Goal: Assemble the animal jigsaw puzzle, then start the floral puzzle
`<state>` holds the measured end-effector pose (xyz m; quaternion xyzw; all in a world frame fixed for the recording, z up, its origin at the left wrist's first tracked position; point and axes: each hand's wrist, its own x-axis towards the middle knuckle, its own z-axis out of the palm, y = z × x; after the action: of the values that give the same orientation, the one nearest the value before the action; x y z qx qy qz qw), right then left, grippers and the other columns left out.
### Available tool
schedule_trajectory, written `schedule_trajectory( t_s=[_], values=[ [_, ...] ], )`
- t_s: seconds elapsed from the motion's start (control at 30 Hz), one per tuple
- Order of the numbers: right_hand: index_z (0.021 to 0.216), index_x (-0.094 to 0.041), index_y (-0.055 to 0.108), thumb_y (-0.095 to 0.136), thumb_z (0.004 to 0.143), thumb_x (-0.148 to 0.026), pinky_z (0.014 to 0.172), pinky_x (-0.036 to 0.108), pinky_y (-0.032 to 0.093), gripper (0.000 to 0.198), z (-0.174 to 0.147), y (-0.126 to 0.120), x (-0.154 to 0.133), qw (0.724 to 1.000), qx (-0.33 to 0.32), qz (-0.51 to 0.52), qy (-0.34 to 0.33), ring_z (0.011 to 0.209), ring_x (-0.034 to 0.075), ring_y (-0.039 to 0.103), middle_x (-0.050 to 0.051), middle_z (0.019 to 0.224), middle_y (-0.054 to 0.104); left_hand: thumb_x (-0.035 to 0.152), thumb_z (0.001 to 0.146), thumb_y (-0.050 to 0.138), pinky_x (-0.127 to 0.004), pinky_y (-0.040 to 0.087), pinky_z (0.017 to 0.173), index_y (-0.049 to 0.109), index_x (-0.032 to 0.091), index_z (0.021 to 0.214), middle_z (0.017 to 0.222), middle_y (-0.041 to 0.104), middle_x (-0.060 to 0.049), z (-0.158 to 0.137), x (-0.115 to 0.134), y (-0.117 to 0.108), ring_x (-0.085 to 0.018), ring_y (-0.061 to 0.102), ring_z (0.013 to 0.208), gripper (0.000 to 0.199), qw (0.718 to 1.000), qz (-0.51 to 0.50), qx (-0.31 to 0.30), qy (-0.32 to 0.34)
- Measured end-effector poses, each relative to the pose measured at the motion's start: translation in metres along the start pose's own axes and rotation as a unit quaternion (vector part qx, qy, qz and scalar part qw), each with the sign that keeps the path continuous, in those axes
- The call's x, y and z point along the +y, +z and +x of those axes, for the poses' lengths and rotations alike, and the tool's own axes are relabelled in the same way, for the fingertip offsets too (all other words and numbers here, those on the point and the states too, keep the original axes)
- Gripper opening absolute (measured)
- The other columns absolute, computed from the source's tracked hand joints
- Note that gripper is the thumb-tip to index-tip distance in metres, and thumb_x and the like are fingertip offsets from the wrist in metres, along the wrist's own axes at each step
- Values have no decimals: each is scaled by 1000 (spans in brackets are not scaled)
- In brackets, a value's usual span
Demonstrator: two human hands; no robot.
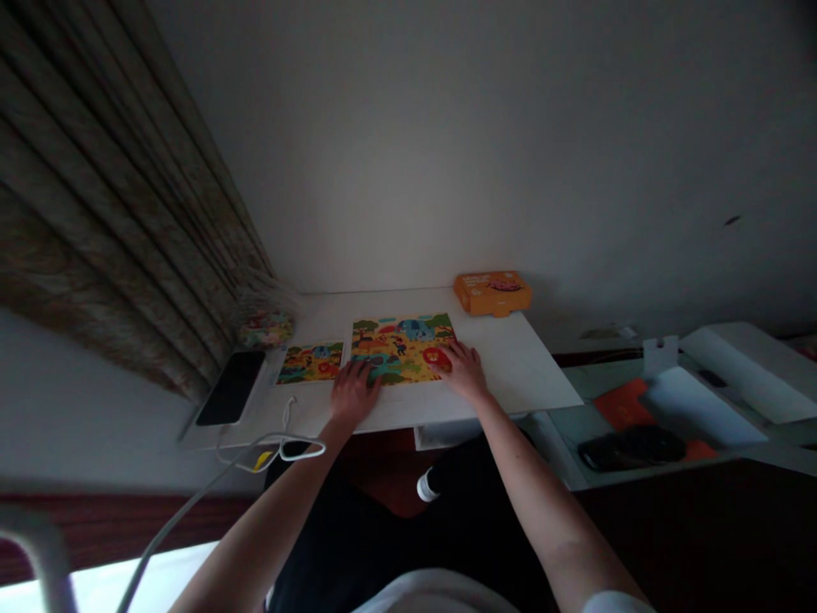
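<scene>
A colourful jigsaw puzzle (399, 340) with animals, among them a blue elephant and a red lion, lies flat on the white table (511, 366). My left hand (355, 393) rests at its lower left corner, fingers stretched over the edge. On the right side, my right hand (465, 369) lies with spread fingers by the lion. Neither hand appears to grip anything. Left of the puzzle is a smaller picture card (311, 362) with a similar animal scene, close to my left hand.
An orange box (492, 294) stands at the back right of the table. A dark phone or tablet (231, 387) and a clear plastic bag (265, 323) are at the left. A white cable (255, 444) hangs by the front edge. Right of the table, a glass surface (568, 426) holds an open white box (702, 409).
</scene>
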<state>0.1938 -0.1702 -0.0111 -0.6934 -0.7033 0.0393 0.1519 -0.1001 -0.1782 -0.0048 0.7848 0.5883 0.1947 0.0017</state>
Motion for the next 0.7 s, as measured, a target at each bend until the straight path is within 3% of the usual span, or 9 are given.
schedule_trajectory(
  t_s=[0.2,0.33,0.5,0.7],
  values=[
    [143,-27,58,48,101,-55,119,64,22,51,-11,-7,8,1000,-15,-4,16,147,32,37,10,159,48,38,98,52,-48,43,116,70,25,130,138,68,-7,-4,-1,-4,-31,56,133,39,997,-23,-21,66],
    [136,-28,63,47,103,-51,117,69,22,44,-26,-16,27,999,3,-13,46,144,33,41,10,154,53,35,97,53,-49,46,112,71,23,128,137,68,-9,-6,12,-5,-30,61,128,38,990,-57,-48,123],
    [121,-25,69,47,102,-50,112,69,26,39,-42,-27,68,993,34,-33,110,134,35,49,13,145,60,34,97,58,-47,47,112,74,25,122,132,71,-8,-9,56,5,-27,63,124,30,976,-107,-55,183],
    [104,-17,68,53,97,-50,101,52,42,36,-46,-36,129,976,80,-60,192,114,34,59,18,111,72,34,100,54,-44,43,116,72,23,123,137,68,-7,3,115,22,-24,61,127,31,951,-147,-86,259]
  ],
)
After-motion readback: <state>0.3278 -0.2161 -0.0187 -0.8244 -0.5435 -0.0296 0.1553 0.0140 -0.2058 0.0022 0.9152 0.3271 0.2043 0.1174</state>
